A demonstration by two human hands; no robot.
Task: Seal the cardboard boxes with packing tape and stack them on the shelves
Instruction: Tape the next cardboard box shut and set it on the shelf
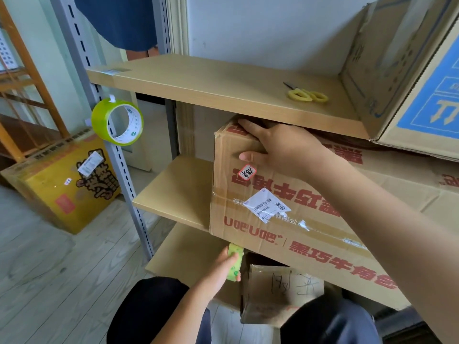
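The red-printed cardboard box [285,207] sits half on the middle shelf [173,192], its front overhanging. My right hand [278,147] grips its top corner, fingers over the top and thumb on the face, to steady it. My left hand [223,271] pinches a green roll of packing tape [235,264] below the box edge, ready for sealing. Yellow-handled scissors [308,95] wait on the upper shelf [211,80].
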